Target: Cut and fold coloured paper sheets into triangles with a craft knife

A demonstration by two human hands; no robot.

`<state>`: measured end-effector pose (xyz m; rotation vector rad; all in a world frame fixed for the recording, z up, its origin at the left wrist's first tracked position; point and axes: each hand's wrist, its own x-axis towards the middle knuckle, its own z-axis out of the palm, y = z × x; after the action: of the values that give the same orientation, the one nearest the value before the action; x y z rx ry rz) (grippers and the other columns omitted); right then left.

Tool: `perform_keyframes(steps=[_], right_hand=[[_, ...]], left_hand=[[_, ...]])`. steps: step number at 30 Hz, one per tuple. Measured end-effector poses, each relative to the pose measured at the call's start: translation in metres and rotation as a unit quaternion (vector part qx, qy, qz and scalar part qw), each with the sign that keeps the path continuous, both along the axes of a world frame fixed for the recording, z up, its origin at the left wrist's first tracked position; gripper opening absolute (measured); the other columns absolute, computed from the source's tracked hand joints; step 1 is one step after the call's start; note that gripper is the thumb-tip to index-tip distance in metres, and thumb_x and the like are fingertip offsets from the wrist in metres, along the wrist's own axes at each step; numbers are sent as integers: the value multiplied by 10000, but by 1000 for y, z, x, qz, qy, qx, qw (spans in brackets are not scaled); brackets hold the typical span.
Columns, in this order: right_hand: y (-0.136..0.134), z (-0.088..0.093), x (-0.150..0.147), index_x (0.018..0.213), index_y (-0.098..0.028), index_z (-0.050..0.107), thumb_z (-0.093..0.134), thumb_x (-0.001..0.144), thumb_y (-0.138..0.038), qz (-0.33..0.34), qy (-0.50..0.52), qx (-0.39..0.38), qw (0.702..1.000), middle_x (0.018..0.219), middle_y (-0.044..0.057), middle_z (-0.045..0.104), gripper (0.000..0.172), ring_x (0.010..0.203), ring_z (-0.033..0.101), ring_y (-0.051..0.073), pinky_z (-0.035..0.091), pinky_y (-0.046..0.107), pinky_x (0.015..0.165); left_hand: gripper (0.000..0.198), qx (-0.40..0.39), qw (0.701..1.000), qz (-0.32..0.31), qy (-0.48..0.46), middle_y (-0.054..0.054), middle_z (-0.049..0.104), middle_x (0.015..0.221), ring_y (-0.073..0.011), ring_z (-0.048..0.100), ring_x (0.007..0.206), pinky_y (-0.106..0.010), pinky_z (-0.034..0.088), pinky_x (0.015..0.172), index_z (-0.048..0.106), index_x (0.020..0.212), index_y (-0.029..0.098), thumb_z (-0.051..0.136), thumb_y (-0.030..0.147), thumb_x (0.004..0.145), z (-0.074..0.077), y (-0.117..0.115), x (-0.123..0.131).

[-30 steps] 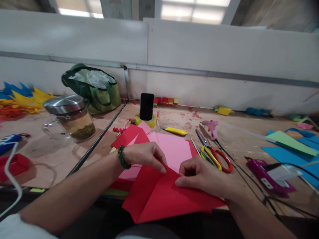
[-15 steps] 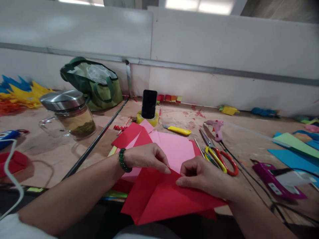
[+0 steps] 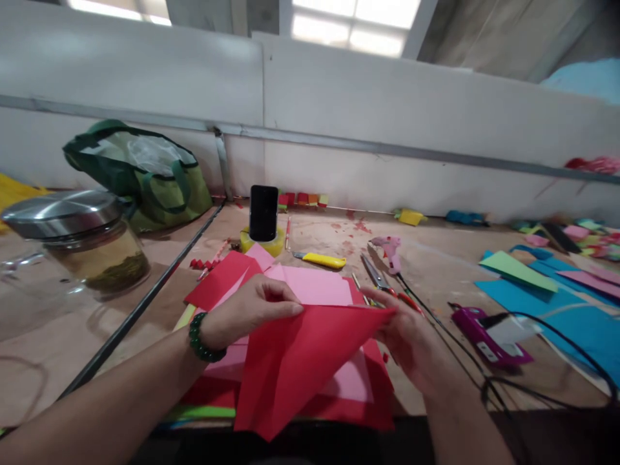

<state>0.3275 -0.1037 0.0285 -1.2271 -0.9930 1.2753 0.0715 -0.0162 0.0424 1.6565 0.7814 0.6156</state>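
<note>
Far L on the tbl (image 3: 177, 297) I see a glass mug (image 3: 104, 261), steel lid on, dk leaves at the btm; behind it & a bit R, an open green bag (image 3: 181, 194) w/ clear plastic inside. Next comes the L hand (image 3: 254, 309), green bead bracelet (image 3: 200, 339) on its wrist: thumb & fingers pinch the top edge of the red sheet (image 3: 310, 361). Beyond that hand a phone (image 3: 263, 213) stands upright at a yellow tape roll (image 3: 274, 245); I can't tell if it's in or on it.

The red sheet is ctr, creased & bent, raised over a pile of pink paper (image 3: 317, 284) & red, lower corner down by the tbl's front edge. Past the pile lies a yellow cutter (image 3: 325, 260), then scissors (image 3: 375, 272), partly hidden, beside a pink glue gun (image 3: 391, 252). The R hand (image 3: 407, 339) is at the sheet's R tip, fingers partly out; can't tell if it's gripping. Far R: purple pwr strip (image 3: 487, 342), then blue sheets (image 3: 576, 326) w/ a lt green one (image 3: 518, 270) on top.
</note>
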Motion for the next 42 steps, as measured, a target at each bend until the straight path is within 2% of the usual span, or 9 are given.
perform_keyframes(steps=[5,8,13,16,18,21,29,36,42], right_hand=[[-12,-12,-21,1083,-233,620,846,583,-377,-102,35,19,994,629,-52,586,568,596,577,126,493,266,625],[-12,-11,-22,1039,-233,626,850,597,-320,-122,49,27,991,600,-62,576,503,558,547,96,456,212,560],[-13,-10,-24,1061,-235,614,828,635,-294,-101,84,52,990,746,-15,665,480,703,628,144,501,263,670],[-12,-10,-30,1119,-244,587,850,590,-254,-100,101,50,989,793,-3,692,591,774,656,184,519,330,751],[-11,-9,-32,1153,-248,562,855,577,-231,-100,115,46,987,863,21,718,646,826,671,209,523,366,786],[-11,-11,-31,1133,-245,562,837,611,-217,-106,118,57,986,917,46,739,590,847,686,209,531,352,786],[-12,-10,-27,1104,-248,585,828,645,-248,-109,105,66,986,798,-6,723,520,751,677,144,532,240,691],[-8,-2,-23,1065,-226,618,851,607,-254,-159,96,56,981,667,-30,670,514,628,635,104,497,189,584],[-7,-2,-17,1025,-212,654,881,540,-204,-204,91,69,972,580,-92,564,536,557,555,46,471,149,576]], left_hand=[[197,40,999,15,-1,-7,612,663,-114,515,653,-210,408,623,634,643,129,659,282,765,3,-9,3],[191,51,999,9,-3,-3,612,679,-108,517,650,-199,406,614,636,659,136,651,284,780,5,-11,2],[186,99,995,34,2,-1,622,690,-108,535,658,-195,416,622,636,670,148,643,286,794,2,-13,-2],[181,134,990,42,6,-6,626,688,-110,541,655,-200,422,629,627,655,146,636,264,791,3,-18,-1],[183,138,990,36,8,-8,624,681,-111,539,645,-202,422,620,621,645,144,633,258,787,4,-20,0],[192,121,992,38,9,-8,621,675,-111,537,638,-199,420,602,618,644,144,627,271,788,6,-21,-1],[201,103,994,38,2,-1,606,655,-107,519,626,-196,411,598,618,634,146,636,281,782,8,-20,-1],[204,98,995,27,-1,3,607,675,-104,522,641,-191,406,609,629,654,150,635,294,799,4,-16,-3],[209,96,995,24,9,1,610,673,-111,522,650,-197,402,611,636,658,153,636,311,796,7,-14,-6]])
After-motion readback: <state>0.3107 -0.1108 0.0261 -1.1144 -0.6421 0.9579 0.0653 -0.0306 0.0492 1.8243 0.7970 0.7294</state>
